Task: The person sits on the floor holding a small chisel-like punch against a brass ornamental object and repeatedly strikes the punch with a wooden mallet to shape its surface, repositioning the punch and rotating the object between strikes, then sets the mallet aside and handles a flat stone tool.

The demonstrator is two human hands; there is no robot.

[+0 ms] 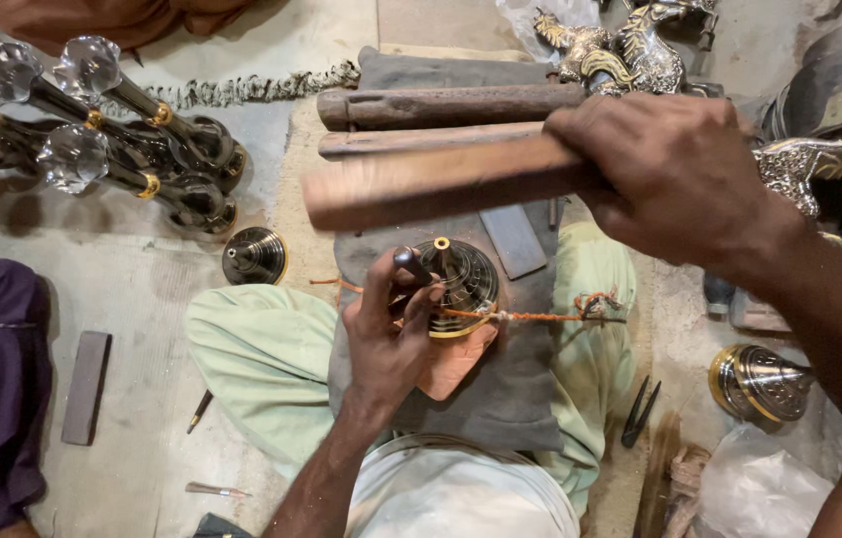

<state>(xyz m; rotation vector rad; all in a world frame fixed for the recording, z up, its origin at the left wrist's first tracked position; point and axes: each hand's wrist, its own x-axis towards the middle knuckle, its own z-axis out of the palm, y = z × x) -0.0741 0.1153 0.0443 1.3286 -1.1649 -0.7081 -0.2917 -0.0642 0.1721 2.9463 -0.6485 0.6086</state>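
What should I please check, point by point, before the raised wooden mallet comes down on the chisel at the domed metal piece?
1. Right hand grips the long wooden mallet firmly: ok, fingers wrapped round one end.
2. Left hand holds the thin dark chisel against the round domed metal piece with the brass rim: ok.
3. Domed piece tied down by the orange cord across the grey cloth pad: ok, the cord looks taut.
4. Mallet lined up over the chisel head: ok, roughly above it.
5. Left fingers clear of the strike: cannot tell, they curl close to the chisel.
6. Exact spot of the chisel tip: cannot tell, hidden by the hand.
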